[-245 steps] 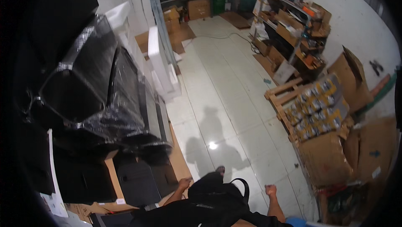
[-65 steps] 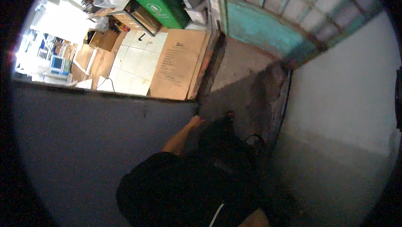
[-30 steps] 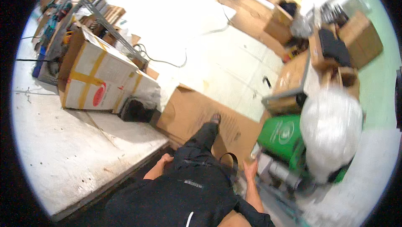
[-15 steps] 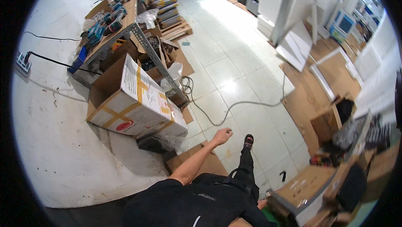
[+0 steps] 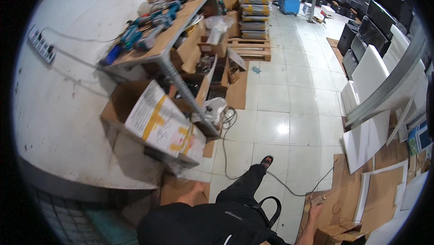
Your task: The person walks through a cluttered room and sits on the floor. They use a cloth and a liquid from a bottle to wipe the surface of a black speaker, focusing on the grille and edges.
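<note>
One right hand [image 5: 314, 210], at near right, has its fingers clamped on a small pale object [image 5: 320, 199], while the blurred left hand [image 5: 196, 190] shows before floor cardboard [image 5: 169, 191], its fingers too unclear to call apart or together. A slack grip could drop the object; farther out, the dark cable [image 5: 290, 191] strung loosely across the tiled floor [image 5: 275, 125] near the sandaled foot [image 5: 267, 160] could snag a step and cause a stumble.

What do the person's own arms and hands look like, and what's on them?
The left hand and right hand look bare, no gloves visible. The forearms show uncovered beyond a black top, whose left sleeve is plain black.
</note>
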Motion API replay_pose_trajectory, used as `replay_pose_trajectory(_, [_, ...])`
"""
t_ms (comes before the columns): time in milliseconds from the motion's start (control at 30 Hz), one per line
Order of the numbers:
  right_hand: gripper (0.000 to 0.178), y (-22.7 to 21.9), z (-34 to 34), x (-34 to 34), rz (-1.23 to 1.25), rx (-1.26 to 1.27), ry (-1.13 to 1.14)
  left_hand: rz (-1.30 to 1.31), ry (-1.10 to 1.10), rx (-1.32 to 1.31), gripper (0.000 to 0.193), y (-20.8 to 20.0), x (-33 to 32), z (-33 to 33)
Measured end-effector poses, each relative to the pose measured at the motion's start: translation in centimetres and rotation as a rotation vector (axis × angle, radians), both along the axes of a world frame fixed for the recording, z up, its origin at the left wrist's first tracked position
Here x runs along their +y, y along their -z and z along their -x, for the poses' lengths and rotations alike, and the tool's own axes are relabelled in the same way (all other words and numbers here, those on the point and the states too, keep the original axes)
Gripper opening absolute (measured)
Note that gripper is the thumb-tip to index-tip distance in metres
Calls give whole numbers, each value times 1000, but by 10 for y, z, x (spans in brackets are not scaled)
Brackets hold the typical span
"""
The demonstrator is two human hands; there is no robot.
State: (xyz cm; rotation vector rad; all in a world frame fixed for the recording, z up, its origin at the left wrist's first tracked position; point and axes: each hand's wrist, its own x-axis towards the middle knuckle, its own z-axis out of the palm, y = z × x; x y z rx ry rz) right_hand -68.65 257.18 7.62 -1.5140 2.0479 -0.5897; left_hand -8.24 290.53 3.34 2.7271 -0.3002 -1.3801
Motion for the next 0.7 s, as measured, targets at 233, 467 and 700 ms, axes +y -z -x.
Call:
replay_pose_trajectory(233, [83, -22, -62, -192, -14, 118, -81, -9, -150, 175, 36, 20, -262, 3])
replay_pose_trajectory(467, [64, -5, -146, -308, -556, 193, 114, 582, 147, -49, 40, -60, -674, -113])
replay_pose_trajectory(700, [36, 85, -197, -494, -569, 224, 207, 712, 308, -205, 37, -54, -966, -162])
